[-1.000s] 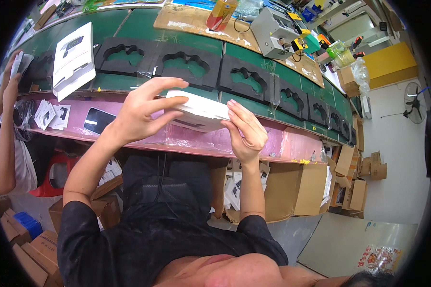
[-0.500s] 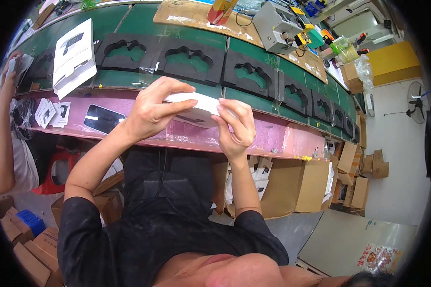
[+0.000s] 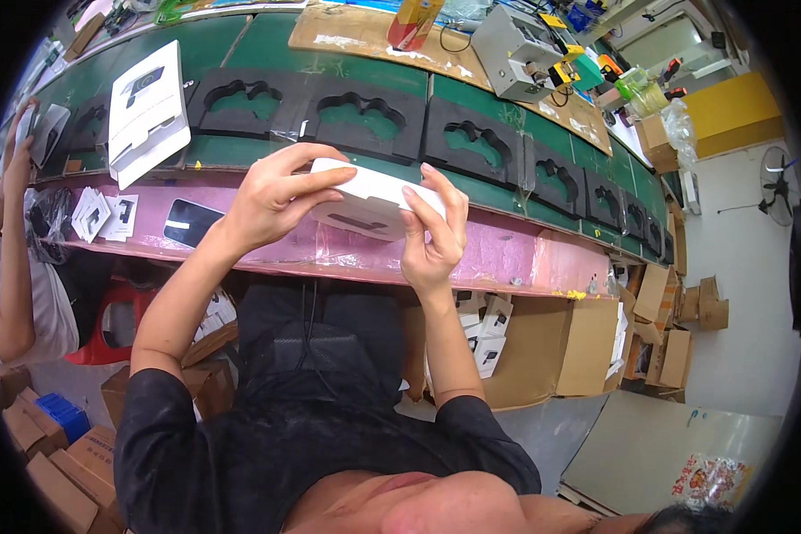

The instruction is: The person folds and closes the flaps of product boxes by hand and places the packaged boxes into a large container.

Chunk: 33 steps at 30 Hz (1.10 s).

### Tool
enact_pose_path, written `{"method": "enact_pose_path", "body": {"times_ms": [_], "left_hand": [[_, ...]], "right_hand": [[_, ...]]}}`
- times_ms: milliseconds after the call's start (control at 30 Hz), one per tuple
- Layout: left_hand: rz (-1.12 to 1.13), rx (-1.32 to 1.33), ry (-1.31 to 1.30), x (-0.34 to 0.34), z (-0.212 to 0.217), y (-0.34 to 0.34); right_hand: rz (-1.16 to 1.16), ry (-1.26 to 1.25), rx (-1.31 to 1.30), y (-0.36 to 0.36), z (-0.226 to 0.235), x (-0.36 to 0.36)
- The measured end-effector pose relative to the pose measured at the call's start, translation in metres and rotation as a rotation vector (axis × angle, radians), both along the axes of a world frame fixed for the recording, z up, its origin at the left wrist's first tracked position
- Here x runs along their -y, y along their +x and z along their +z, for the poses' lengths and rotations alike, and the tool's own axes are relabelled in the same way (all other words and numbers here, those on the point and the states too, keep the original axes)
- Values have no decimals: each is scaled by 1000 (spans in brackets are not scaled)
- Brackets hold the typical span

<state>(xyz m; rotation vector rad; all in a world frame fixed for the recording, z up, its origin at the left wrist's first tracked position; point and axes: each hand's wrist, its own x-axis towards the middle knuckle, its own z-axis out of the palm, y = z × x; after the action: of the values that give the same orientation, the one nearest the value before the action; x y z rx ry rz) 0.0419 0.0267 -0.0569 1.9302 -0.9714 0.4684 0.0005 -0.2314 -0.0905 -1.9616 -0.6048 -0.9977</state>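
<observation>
Holding is what's going on at the centre of the frame: a small white cardboard box (image 3: 371, 198) is clasped between both hands, lifted just above the pink foam sheet (image 3: 507, 254) along the near edge of the table (image 3: 240, 44). The left hand (image 3: 271, 198) is wrapped over the box's left end, fingers curled across the top; the right hand (image 3: 432, 233) is closed on its right end, fingertips pressed on the upper face. The box looks shut already, so the packing seems mostly done, with only pressing it closed and setting it down left, judging by the pose.

Behind it, a row of black foam trays with cut-out shapes (image 3: 365, 116) is lined up on the green surface, all looking unfilled. A white flat carton (image 3: 147, 111) is seen upper left, a grey machine (image 3: 518, 52) at the top. Another person's arm (image 3: 13, 258) is at the far left, well apart. Nothing is blocking the hands.
</observation>
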Motion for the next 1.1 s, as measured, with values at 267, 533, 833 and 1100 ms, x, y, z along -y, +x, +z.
{"method": "enact_pose_path", "body": {"times_ms": [267,533,833,1100], "left_hand": [[137,135,52,9,5,-8],[133,340,59,44,11,-19],[92,346,27,41,5,-16],[81,376,72,35,7,-15]], "right_hand": [[22,123,-79,-2,-9,-3],[7,116,-61,-2,-6,-9],[5,162,-108,-3,-11,-11],[25,150,-98,2,-11,-10]]}}
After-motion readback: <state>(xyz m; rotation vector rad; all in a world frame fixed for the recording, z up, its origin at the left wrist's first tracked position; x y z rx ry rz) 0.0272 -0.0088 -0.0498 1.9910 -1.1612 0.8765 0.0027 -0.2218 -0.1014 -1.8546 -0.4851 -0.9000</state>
